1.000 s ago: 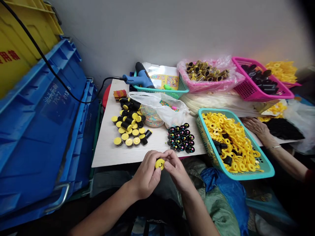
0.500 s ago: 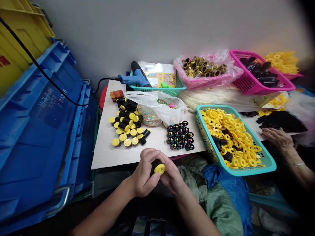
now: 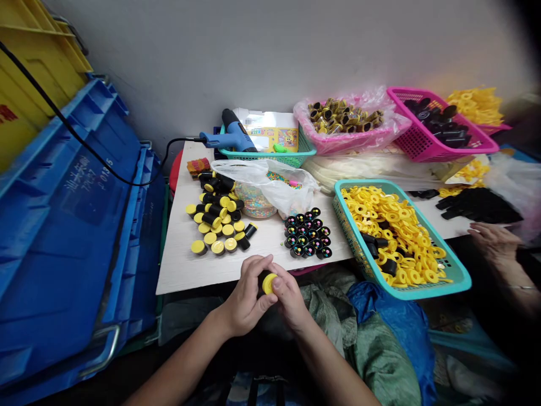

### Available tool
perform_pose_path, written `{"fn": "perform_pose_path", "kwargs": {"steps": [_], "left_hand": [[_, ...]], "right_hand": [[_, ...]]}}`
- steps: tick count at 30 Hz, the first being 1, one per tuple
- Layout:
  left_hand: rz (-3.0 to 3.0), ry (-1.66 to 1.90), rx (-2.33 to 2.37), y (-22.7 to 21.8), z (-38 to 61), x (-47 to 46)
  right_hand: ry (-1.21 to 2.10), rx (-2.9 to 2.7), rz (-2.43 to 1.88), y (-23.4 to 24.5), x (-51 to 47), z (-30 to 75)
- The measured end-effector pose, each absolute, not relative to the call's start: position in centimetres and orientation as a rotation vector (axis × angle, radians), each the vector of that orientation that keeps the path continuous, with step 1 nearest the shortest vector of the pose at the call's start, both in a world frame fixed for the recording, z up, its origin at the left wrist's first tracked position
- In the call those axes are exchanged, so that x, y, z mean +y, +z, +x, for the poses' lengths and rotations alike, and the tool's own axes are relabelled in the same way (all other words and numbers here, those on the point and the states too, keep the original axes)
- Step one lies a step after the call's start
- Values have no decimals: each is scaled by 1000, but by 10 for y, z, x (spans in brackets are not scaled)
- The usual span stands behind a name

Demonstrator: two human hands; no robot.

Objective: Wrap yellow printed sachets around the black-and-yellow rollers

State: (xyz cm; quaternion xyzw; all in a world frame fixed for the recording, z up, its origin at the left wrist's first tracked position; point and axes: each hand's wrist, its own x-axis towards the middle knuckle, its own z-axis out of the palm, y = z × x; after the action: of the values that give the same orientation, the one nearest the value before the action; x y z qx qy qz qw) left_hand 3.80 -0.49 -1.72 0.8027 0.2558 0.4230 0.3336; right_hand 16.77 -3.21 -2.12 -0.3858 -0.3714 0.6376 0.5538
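In front of the table edge, both my hands are closed around one small black tube with a yellow cap [image 3: 269, 283]. My left hand [image 3: 247, 296] wraps it from the left, its fingers hiding most of the black body. From the other side my right hand [image 3: 291, 299] grips it, the thumb pressed on the yellow face. On the table beyond stand rows of open black tubes [image 3: 307, 234] with coloured beads inside. Several yellow-capped black tubes [image 3: 217, 225] lie or stand to their left. Behind them is a tub of coloured beads [image 3: 256, 200] partly covered by a white plastic bag [image 3: 279, 189].
A teal basket [image 3: 459, 282] of yellow rings overhangs the table's front edge. A blue heat gun [image 3: 236, 135] rests in another teal basket, its black cable crossing left. Pink baskets [image 3: 439, 146] line the back. Blue crates [image 3: 63, 225] stand left. Another person's hand [image 3: 496, 242] is at right.
My right thumb has moved onto the yellow cap, whose face now looks plain; a hole-like mark showed before. The other person's hand has shifted right and slightly down.
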Motion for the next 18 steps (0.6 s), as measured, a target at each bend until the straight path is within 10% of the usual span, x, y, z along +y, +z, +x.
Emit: {"fn": "perform_pose_path", "kwargs": {"steps": [18], "left_hand": [[2395,655,799,-5,29,1]], "right_hand": [[1562,-1164,-1077,-30,-34,195]]}}
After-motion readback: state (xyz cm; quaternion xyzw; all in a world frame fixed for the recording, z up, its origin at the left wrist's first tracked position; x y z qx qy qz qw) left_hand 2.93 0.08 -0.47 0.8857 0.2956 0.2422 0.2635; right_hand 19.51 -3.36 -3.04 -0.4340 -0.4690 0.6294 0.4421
